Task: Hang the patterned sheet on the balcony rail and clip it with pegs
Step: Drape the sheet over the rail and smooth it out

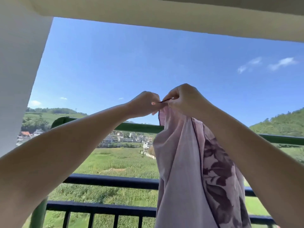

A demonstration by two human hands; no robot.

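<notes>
From my feed I saw a white wall (18, 71) on the left and a cream ceiling beam (164, 15) overhead. Beyond lay bright blue sky (131, 66), green fields (115, 162), wooded hills (279, 122) and a cluster of houses (128, 137) in sunlight.

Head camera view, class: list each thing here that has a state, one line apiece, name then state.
Pale pink sheet with purple flower pattern: held up bunched, not yet draped.
Green metal rail: bare, no pegs visible.
Left hand: fingers pinching the sheet's dark edge.
Right hand: fingers pinching the same edge.
</notes>
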